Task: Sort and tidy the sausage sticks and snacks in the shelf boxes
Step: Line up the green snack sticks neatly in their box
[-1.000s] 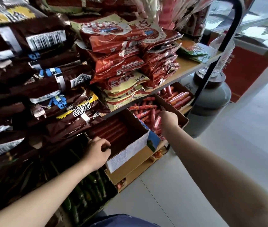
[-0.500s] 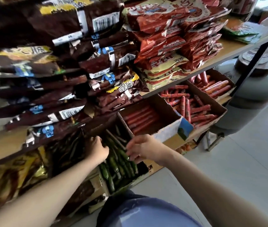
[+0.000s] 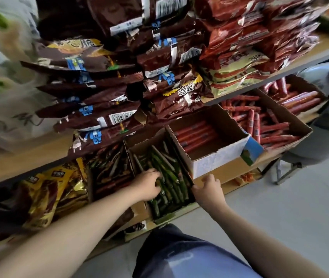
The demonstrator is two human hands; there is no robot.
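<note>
A cardboard box (image 3: 139, 150) on the lower shelf holds several green snack sticks (image 3: 171, 177). My left hand (image 3: 149, 185) is inside this box, its fingers curled around some of the green sticks. My right hand (image 3: 207, 190) grips the box's right wall near the front corner. Right of it stands a white-fronted box (image 3: 211, 164) with red sausage sticks (image 3: 195, 135) in neat rows. Further right, an open box (image 3: 293, 122) holds loose red sausage sticks (image 3: 270, 127) lying at mixed angles. A box at the far right holds thicker red sausages (image 3: 300, 100).
Brown snack packets (image 3: 99, 77) and red packets (image 3: 250, 27) are stacked on the upper shelf (image 3: 29, 157), overhanging the boxes. A box of dark sticks (image 3: 109, 171) and gold packets (image 3: 49, 193) lie to the left. My blue-clad knee (image 3: 179, 257) is below, on a grey floor (image 3: 280, 207).
My view swung left and down. My right hand left the loose red sausage box and came to the green stick box's right wall. My left hand moved into the green sticks.
</note>
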